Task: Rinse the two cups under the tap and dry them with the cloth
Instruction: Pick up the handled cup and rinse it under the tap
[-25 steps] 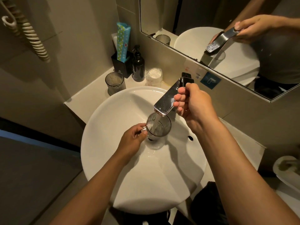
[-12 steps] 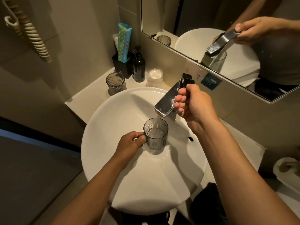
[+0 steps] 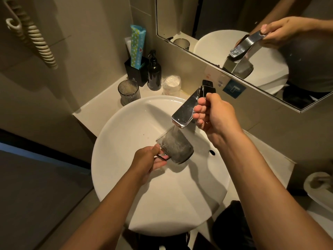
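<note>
My left hand [image 3: 148,159] grips the handle of a smoky glass cup [image 3: 175,147], held tilted on its side over the white round sink [image 3: 126,134]. Water runs from the chrome tap [image 3: 185,110] onto the cup. My right hand [image 3: 214,112] is closed around the tap's lever. A second ribbed glass cup [image 3: 128,92] stands upright on the counter at the sink's back left. No cloth is visible.
Behind the second cup are a black holder with a toothpaste tube [image 3: 137,46], a black pump bottle [image 3: 154,73] and a wrapped item [image 3: 172,84]. A mirror [image 3: 234,33] hangs above the tap. A coiled cord [image 3: 36,38] hangs top left; a toilet [image 3: 319,188] is at right.
The cup was upright under the stream, filling; my left hand has since tipped it onto its side and lowered it slightly. My right hand stays on the tap lever.
</note>
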